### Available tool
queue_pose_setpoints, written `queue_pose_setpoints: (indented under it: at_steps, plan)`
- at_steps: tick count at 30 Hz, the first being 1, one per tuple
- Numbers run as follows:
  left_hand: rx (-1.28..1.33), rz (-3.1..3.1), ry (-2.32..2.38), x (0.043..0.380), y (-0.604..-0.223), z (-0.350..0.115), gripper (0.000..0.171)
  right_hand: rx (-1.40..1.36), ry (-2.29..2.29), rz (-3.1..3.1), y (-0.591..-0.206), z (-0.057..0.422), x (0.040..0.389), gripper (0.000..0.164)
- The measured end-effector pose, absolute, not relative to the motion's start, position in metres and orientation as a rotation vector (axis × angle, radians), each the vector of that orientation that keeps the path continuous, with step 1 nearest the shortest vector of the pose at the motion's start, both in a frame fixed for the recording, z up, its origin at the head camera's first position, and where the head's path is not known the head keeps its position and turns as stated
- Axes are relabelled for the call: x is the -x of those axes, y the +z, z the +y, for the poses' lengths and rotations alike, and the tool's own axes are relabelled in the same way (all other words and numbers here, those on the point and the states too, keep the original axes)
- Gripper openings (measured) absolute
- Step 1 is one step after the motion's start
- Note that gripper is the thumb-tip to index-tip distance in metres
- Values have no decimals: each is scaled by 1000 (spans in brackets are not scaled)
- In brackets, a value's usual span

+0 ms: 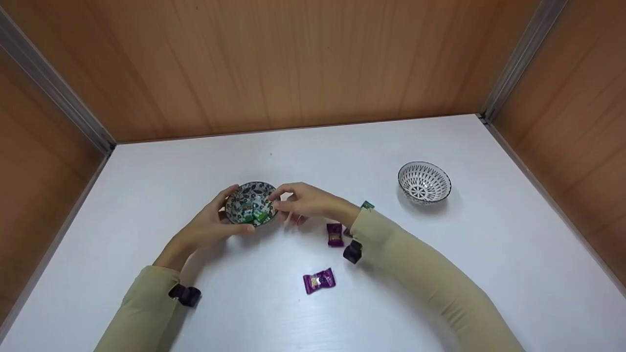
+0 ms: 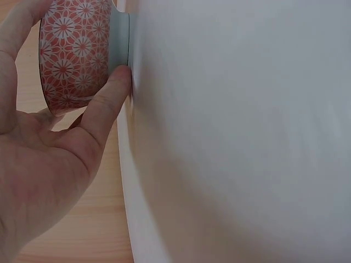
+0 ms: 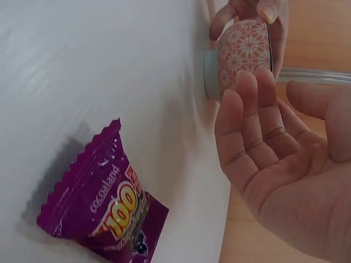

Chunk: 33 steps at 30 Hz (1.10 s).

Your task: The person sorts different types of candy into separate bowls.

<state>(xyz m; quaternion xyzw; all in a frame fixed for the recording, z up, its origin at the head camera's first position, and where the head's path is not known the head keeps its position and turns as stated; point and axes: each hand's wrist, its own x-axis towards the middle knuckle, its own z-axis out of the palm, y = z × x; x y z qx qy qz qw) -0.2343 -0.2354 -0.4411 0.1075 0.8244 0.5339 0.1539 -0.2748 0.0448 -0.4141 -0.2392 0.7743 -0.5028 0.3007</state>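
A small bowl (image 1: 235,199) has a dark floral inside and, in the left wrist view, a pink-red outside with white flowers (image 2: 77,49) above a pale foot. My left hand (image 1: 209,222) holds it, fingers round the far left side and thumb along the near side. Green-wrapped candies (image 1: 261,216) lie inside. At the bowl's right rim is my right hand (image 1: 313,199), thumb and forefinger reaching over the edge. In the right wrist view its fingers (image 3: 249,112) are loosely bent, thumb apart, with nothing visible between them.
One purple-wrapped candy (image 1: 319,280) lies nearer me, another (image 1: 335,234) beside the right wrist, and a third (image 1: 347,233) is partly hidden by the sleeve. A green wrapper (image 1: 368,205) shows behind that forearm. Farther right stands a black-and-white bowl (image 1: 423,182). Wooden panels (image 1: 293,63) enclose the table.
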Motion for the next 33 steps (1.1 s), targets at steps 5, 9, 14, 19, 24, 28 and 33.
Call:
queue_pose_setpoints:
  at_steps: [5, 9, 14, 19, 24, 28, 33]
  plan:
    - [-277, 2381, 1513, 234, -440, -235, 113, 652, -1318, 2060, -408, 62, 279, 38]
    - [-267, 2370, 1521, 234, -439, -234, 113, 656, -1314, 2081, -403, 82, 283, 36]
    - [-278, 2347, 1534, 234, -441, -235, 115, 653, -1306, 2121, -399, 114, 284, 38]
    - [-273, 2336, 1544, 234, -442, -234, 116, 700, -1266, 2213, -400, 151, 284, 39]
    - [-272, 2341, 1541, 235, -441, -235, 116, 784, -1224, 2317, -404, 183, 284, 39]
    - [-276, 2354, 1534, 236, -441, -235, 115, 776, -1246, 2330, -406, 201, 283, 44]
    - [-277, 2337, 1550, 236, -444, -234, 115, 725, -1223, 2311, -418, 212, 277, 62]
